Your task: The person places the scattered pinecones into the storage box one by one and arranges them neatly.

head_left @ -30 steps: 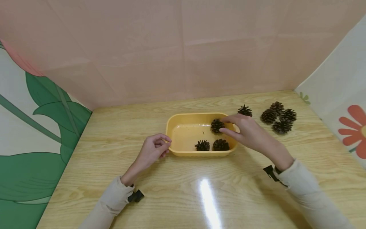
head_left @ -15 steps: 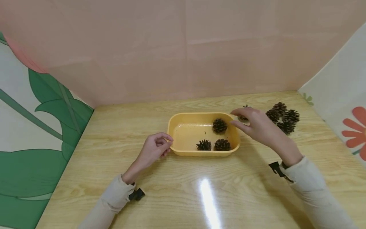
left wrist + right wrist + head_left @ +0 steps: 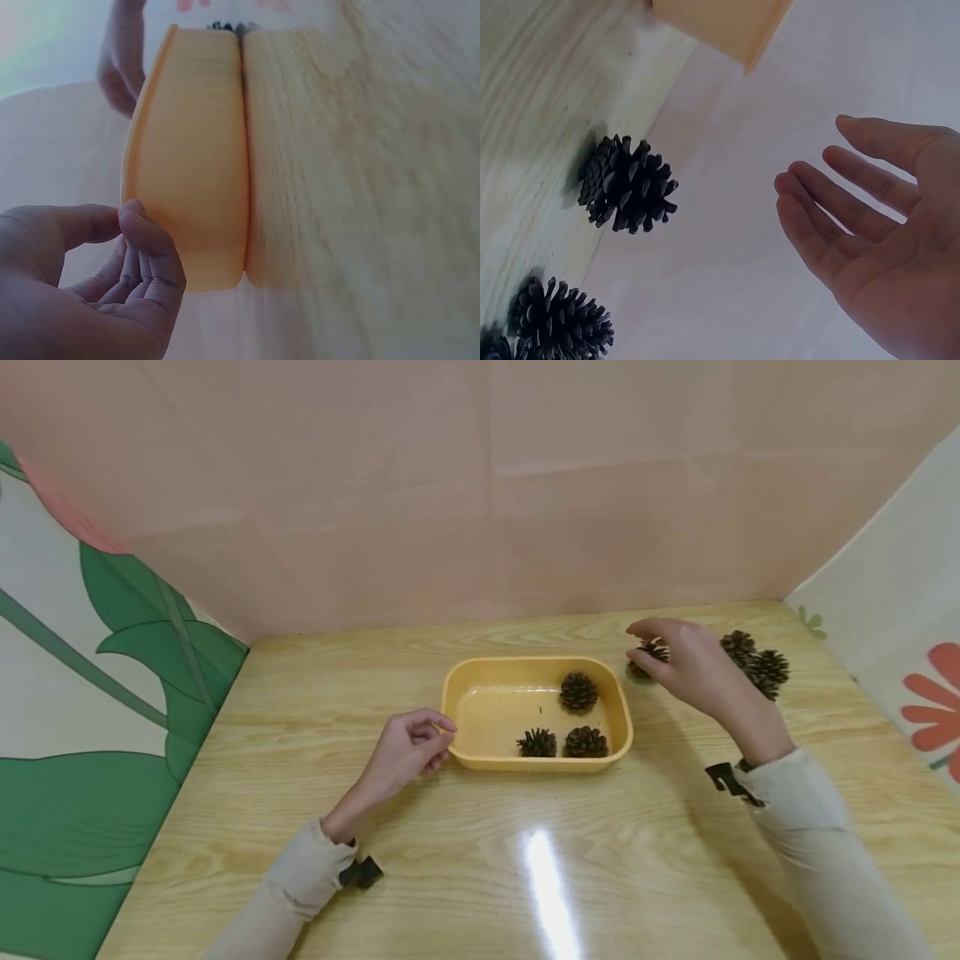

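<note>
Head view: the left hand (image 3: pixel 405 752) pinches the rim of a yellow tray (image 3: pixel 483 718) at its left end with thumb and forefinger, its other fingers curled beneath. The tray sits flat on a wood-grain desk (image 3: pixel 472 843), roughly at the middle, with three pine cones inside, all in the right half: one cone (image 3: pixel 579 692) by the far right corner, and a spiky cone (image 3: pixel 537 744) and a rounder cone (image 3: pixel 587 742) side by side along the near wall, a small gap between them and their lower parts hidden by the rim. To the right of the tray, the right hand (image 3: pixel 697 668) hovers with its fingers apart and holding nothing, above a single cone (image 3: pixel 628 184); the right wrist view shows that cone clear of the fingers, on the desk. Beyond the right hand, toward the far right corner of the desk, more cones (image 3: pixel 768 672) lie close together, partly covered by the hand, so I cannot count them all from the head view. Both forearms wear pale sleeves (image 3: pixel 806 814), with a black clip (image 3: pixel 361 872) at the left wrist and another at the right. A pinkish backdrop (image 3: pixel 375 510) rises behind the desk; a green leaf print (image 3: pixel 75 810) covers the left side, and a red flower print (image 3: pixel 933 697) the right.
</note>
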{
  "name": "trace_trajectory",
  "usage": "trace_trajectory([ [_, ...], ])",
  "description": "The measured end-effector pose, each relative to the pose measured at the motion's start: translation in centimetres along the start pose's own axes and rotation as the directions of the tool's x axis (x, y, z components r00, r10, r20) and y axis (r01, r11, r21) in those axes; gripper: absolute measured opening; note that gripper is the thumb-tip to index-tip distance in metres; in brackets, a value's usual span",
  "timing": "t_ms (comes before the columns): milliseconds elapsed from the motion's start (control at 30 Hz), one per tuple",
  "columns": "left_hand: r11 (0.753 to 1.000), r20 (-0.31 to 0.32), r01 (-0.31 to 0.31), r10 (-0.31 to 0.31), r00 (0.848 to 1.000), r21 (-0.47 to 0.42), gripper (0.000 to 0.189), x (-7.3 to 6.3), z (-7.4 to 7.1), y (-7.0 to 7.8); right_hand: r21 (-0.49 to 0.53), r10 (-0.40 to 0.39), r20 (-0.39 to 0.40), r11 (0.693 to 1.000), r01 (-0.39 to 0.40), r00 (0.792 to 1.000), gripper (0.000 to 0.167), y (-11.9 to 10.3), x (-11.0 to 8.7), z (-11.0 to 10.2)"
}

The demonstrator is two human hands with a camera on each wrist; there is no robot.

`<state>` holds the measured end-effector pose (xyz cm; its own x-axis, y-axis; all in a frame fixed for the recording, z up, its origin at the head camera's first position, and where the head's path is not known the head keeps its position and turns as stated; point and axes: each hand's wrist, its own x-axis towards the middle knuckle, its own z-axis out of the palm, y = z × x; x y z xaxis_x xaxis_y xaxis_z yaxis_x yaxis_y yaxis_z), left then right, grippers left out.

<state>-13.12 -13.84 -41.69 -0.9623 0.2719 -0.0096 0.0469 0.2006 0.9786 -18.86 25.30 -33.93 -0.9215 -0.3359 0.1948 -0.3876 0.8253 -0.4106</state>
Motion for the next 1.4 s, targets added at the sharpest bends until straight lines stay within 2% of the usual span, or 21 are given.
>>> trace_trajectory([
  [300, 1.0, 0.033, 0.022, -0.022, 0.999, -0.004, 0.012, 0.0, 0.4, 0.4, 0.008, 0.034, -0.065, 0.999, -0.034, 0.997, 0.04, 1.7, 0.3, 0.1],
  [600, 1.0, 0.036, 0.018, -0.018, 0.999, -0.012, 0.012, -1.1, 0.5, 3.2, -0.012, 0.013, -0.072, 1.0, -0.014, 0.997, 0.039, 3.7, 1.1, 1.8],
  [867, 1.0, 0.036, 0.023, -0.022, 0.999, -0.021, 0.014, -1.2, 0.6, 3.4, -0.026, 0.045, 0.016, 0.999, -0.044, 0.999, 0.047, 5.3, 1.1, 3.4],
  [1100, 0.999, 0.036, 0.024, -0.024, 0.999, -0.02, 0.01, -1.3, 0.7, 3.5, -0.067, 0.079, 0.032, 0.995, -0.076, 0.996, 0.05, 5.9, 0.7, 3.7],
  [1400, 1.0, 0.033, 0.018, -0.017, 0.999, -0.012, 0.007, -1.3, 0.6, 3.5, -0.063, 0.113, 0.065, 0.992, -0.109, 0.991, 0.051, 6.2, 0.6, 3.5],
])
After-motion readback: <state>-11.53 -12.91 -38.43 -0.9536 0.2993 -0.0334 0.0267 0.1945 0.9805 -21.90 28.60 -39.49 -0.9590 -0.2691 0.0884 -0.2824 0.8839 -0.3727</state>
